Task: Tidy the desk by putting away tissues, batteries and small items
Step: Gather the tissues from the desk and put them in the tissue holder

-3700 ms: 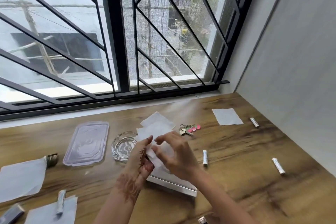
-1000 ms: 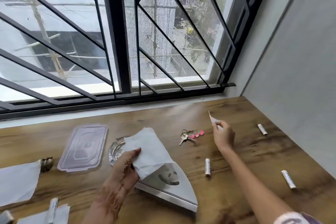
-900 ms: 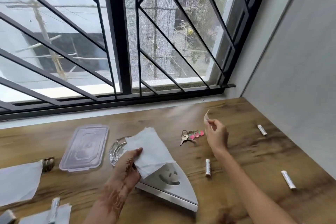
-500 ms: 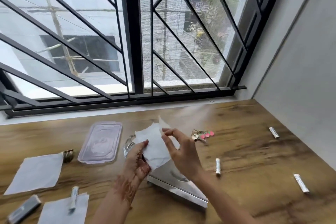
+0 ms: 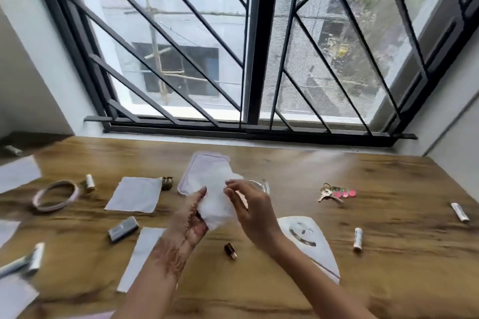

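My left hand point(image 5: 191, 219) grips a stack of white tissues point(image 5: 215, 198) above the middle of the wooden desk point(image 5: 388, 254). My right hand point(image 5: 250, 211) is beside it, thumb and forefinger pinching the stack's right edge. More tissues lie flat on the desk: one left of my hands point(image 5: 134, 194), one under my left forearm point(image 5: 141, 254), and others at the left edge point(image 5: 18, 173). Batteries lie at the right point(image 5: 460, 212), point(image 5: 358, 239) and at the left point(image 5: 90, 182), point(image 5: 36, 256). A bunch of keys point(image 5: 337, 192) with pink tags lies to the right.
A white tissue holder with a smiley face point(image 5: 308, 241) lies under my right forearm. A clear plastic lid point(image 5: 199, 167) and a glass ashtray point(image 5: 260, 185) sit behind the tissues. A tape ring point(image 5: 55, 195), a grey block point(image 5: 123, 228) and a small dark bottle point(image 5: 230, 251) lie nearby. A barred window stands behind.
My right hand picked up the tissue from the right side of the desk and brought it to the stack in my left hand. The view has swung left.
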Motion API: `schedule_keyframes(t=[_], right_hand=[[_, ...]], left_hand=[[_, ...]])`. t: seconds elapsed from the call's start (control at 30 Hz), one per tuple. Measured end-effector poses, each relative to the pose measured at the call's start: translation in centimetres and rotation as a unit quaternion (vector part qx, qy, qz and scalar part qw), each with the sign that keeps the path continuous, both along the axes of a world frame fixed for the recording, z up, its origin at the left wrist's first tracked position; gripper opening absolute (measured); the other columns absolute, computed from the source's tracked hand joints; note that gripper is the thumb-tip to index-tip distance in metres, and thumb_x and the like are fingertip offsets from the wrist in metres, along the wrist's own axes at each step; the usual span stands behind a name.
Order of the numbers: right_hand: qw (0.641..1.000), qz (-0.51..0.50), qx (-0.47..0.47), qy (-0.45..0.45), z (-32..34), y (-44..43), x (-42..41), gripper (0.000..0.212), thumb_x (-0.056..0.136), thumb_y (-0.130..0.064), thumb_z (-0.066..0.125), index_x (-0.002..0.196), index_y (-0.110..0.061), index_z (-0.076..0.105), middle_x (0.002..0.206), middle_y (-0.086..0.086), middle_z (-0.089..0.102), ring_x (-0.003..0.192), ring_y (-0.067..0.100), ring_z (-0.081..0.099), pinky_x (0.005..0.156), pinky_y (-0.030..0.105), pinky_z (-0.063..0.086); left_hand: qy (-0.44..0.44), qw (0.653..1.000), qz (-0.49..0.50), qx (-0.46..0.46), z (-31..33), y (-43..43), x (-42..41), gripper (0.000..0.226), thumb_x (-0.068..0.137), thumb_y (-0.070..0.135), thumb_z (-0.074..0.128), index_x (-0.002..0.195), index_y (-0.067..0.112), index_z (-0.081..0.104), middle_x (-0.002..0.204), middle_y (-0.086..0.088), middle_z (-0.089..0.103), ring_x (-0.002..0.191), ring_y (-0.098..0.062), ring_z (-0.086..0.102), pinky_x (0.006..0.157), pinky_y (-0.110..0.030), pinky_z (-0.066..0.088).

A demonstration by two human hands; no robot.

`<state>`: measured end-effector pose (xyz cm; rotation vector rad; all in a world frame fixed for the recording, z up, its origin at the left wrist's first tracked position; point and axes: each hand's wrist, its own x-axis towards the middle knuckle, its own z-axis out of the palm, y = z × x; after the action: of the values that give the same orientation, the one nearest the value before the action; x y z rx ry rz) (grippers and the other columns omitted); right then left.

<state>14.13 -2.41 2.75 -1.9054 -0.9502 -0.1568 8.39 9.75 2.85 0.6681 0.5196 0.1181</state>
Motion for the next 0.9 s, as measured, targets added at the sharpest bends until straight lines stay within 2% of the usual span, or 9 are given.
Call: schedule_keyframes(t=[0.07, 0.17, 0.27, 0.37, 0.4, 0.53, 0.6, 0.73, 0.9], right_hand=[[1.000, 0.005, 0.006, 0.010, -0.5, 1.4, -0.4, 0.016, 0.088, -0.016, 0.059, 0.096, -0.005, 0.067, 0.101, 0.009, 0.069, 0.092, 0.012, 0.060, 0.080, 0.003, 0.039], [0.998, 0.031, -0.042, 0.030, -2.4, 3.2, -1.1, 0.012, 0.088, -0.018, 0.060, 0.092, -0.008, 0.066, 0.096, 0.007, 0.068, 0.089, 0.018, 0.061, 0.077, 0.021, 0.043], [0.991, 0.072, -0.109, 0.028, -4.7, 4.7, -2.1, 0.017, 0.085, -0.023, 0.064, 0.093, -0.009, 0.066, 0.099, 0.007, 0.065, 0.097, 0.020, 0.056, 0.081, 0.024, 0.040], [0.982, 0.086, -0.170, 0.000, -6.6, 6.0, -3.1, 0.027, 0.085, -0.030, 0.063, 0.099, -0.007, 0.065, 0.109, 0.006, 0.060, 0.110, 0.019, 0.046, 0.091, 0.022, 0.036], [0.978, 0.086, -0.188, 0.002, -7.0, 6.4, -3.3, 0.028, 0.086, -0.032, 0.060, 0.099, -0.008, 0.064, 0.111, 0.005, 0.058, 0.114, 0.019, 0.042, 0.095, 0.025, 0.036], [0.966, 0.073, -0.248, -0.024, -8.7, 7.1, -4.1, 0.026, 0.085, -0.034, 0.056, 0.092, -0.010, 0.062, 0.113, 0.004, 0.055, 0.120, 0.023, 0.037, 0.102, 0.032, 0.028], [0.968, 0.059, -0.241, -0.022, -8.9, 7.2, -4.3, 0.023, 0.084, -0.031, 0.058, 0.090, -0.010, 0.063, 0.111, 0.003, 0.058, 0.117, 0.023, 0.040, 0.099, 0.031, 0.030], [0.980, 0.046, -0.194, 0.020, -8.5, 7.3, -4.7, 0.015, 0.082, -0.027, 0.062, 0.077, -0.013, 0.064, 0.092, 0.000, 0.061, 0.096, 0.020, 0.051, 0.084, 0.034, 0.044], [0.979, -0.017, -0.122, 0.164, -6.7, 7.3, -4.9, 0.015, 0.080, -0.016, 0.064, 0.067, -0.014, 0.058, 0.072, 0.003, 0.060, 0.074, 0.021, 0.057, 0.067, 0.029, 0.045]], left_hand=[[0.018, 0.998, 0.052, 0.010, -0.1, 2.1, -1.6, 0.045, 0.096, 0.018, 0.036, 0.082, -0.005, 0.072, 0.079, -0.019, 0.073, 0.068, -0.026, 0.071, 0.061, -0.035, 0.058], [0.035, 0.993, 0.109, 0.018, -0.5, 5.0, -3.6, 0.039, 0.095, 0.022, 0.040, 0.101, -0.003, 0.069, 0.101, -0.017, 0.071, 0.084, -0.029, 0.069, 0.071, -0.038, 0.054], [-0.008, 0.989, 0.148, 0.014, -0.6, 6.9, -5.9, 0.052, 0.095, 0.018, 0.039, 0.059, 0.009, 0.077, 0.072, -0.007, 0.075, 0.062, -0.020, 0.071, 0.053, -0.033, 0.057], [-0.053, 0.986, 0.155, 0.020, 0.4, 7.6, -7.8, 0.013, 0.068, 0.023, 0.078, 0.062, 0.011, 0.077, 0.075, -0.007, 0.075, 0.065, -0.021, 0.072, 0.053, -0.038, 0.058], [-0.053, 0.984, 0.171, 0.023, 0.3, 7.8, -8.3, 0.012, 0.067, 0.023, 0.078, 0.064, 0.012, 0.078, 0.076, -0.008, 0.075, 0.066, -0.022, 0.072, 0.053, -0.039, 0.059], [-0.035, 0.976, 0.216, -0.008, -0.6, 9.0, -9.8, 0.049, 0.097, 0.019, 0.034, 0.073, 0.011, 0.076, 0.072, -0.005, 0.075, 0.061, -0.019, 0.071, 0.051, -0.035, 0.057], [-0.019, 0.974, 0.224, -0.001, -0.4, 9.1, -10.4, 0.050, 0.097, 0.018, 0.034, 0.070, 0.010, 0.075, 0.069, -0.005, 0.074, 0.059, -0.017, 0.071, 0.050, -0.033, 0.056], [-0.004, 0.976, 0.219, 0.006, -0.8, 9.2, -11.0, 0.025, 0.097, 0.018, 0.035, 0.099, 0.011, 0.059, 0.070, -0.004, 0.074, 0.060, -0.017, 0.071, 0.051, -0.031, 0.057], [-0.002, 0.977, 0.211, -0.015, -1.0, 8.9, -11.1, 0.027, 0.097, 0.017, 0.036, 0.092, 0.010, 0.061, 0.069, -0.006, 0.074, 0.059, -0.018, 0.071, 0.050, -0.033, 0.058]])
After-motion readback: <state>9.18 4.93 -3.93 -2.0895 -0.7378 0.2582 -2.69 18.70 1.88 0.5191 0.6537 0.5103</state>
